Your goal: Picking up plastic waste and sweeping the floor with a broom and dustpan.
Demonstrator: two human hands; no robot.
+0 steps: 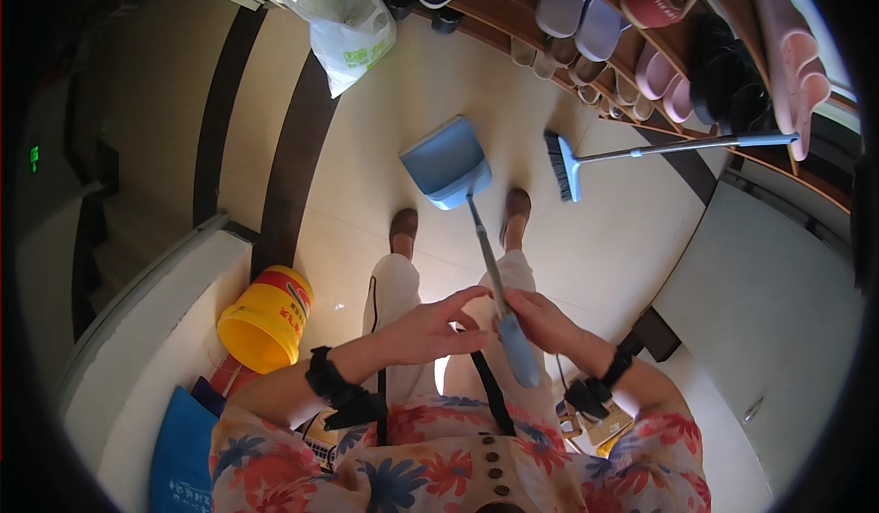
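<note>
A blue long-handled dustpan (446, 159) rests on the tiled floor in front of my feet, its metal pole rising towards me. Its blue grip end (518, 352) points at my waist. My right hand (542, 317) holds the pole just above the grip. Left of the pole is my left hand (436, 328), its fingers spread and nothing seen in them; whether a fingertip touches the pole I cannot tell. A blue broom (566, 170) with dark bristles stands to the right, its handle leaning on the shoe rack.
A wooden shoe rack (625, 46) holds slippers and shoes at the upper right. A white plastic bag (350, 36) is at the top. At the left, a yellow bucket (264, 317) lies tilted by a low wall (137, 348). A pale door (762, 293) is on the right.
</note>
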